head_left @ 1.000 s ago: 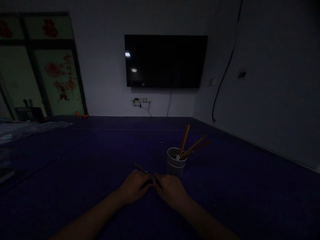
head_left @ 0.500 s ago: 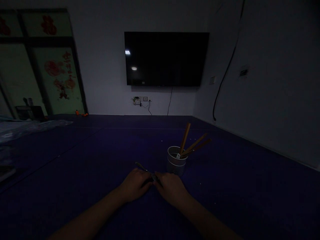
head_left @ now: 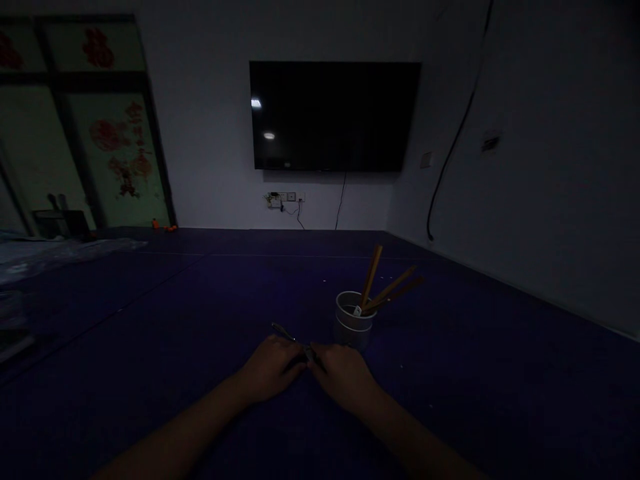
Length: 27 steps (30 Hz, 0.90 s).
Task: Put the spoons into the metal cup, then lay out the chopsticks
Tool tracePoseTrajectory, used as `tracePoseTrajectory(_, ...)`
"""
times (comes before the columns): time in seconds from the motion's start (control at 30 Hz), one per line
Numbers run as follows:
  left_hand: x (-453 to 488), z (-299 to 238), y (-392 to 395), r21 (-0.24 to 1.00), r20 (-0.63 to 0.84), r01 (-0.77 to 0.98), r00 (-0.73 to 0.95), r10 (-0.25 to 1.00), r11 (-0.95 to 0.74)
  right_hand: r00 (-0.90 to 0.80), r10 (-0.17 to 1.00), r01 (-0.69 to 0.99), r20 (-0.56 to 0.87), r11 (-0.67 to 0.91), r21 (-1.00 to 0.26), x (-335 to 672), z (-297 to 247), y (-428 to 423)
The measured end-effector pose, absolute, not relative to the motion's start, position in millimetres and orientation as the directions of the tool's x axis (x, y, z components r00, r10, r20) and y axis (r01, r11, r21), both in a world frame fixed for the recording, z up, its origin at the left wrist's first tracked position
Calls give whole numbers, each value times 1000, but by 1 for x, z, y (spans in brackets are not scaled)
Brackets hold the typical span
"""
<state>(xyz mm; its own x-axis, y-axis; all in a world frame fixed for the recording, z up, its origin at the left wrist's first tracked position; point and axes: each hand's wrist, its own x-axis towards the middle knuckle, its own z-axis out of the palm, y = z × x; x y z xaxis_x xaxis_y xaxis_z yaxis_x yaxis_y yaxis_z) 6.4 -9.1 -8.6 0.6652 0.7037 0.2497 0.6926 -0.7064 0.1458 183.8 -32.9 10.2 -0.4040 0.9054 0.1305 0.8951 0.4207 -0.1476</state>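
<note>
Low over the purple floor, my left hand (head_left: pixel 271 367) and my right hand (head_left: pixel 345 375) meet with their fingertips close together. Both are closed on a thin metal spoon (head_left: pixel 283 331), as far as the dim light shows. Its handle sticks out beyond my left fingers, pointing up and left; its rounded end lies between the two hands, partly covered by fingers. Just beyond my right hand stands a grey cylindrical holder (head_left: pixel 354 328), upright. Several wooden chopsticks (head_left: pixel 371 275) lean out of it to the right, beside a small pale piece inside the rim.
Purple matting (head_left: pixel 240 287) covers the floor, with small white specks on it. Clear plastic sheeting (head_left: pixel 75 257) lies at the left. A television (head_left: pixel 335 117) hangs on the far wall above sockets and cables. Small orange objects (head_left: pixel 170 229) sit near the door.
Both hands and the spoon keep practically the same place and hold. Only a slight shift of the camera view shows; the holder with the chopsticks stays put.
</note>
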Motion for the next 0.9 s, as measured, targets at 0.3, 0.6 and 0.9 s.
tracePoseTrajectory(0.3, 6, -7, -10, 160, 252, 686, 667, 701, -710, -400, 906, 901, 136, 416, -122, 183, 11, -34)
tracePoseTrajectory(0.6, 7, -8, -10, 153, 259, 679, 673, 692, -718, -408, 904, 898, 127, 422, -122, 184, 9, -33)
tracePoseTrajectory(0.9, 6, -5, -10, 159, 244, 682, 673, 698, -714, -413, 903, 899, 117, 425, -107, 183, 11, -34)
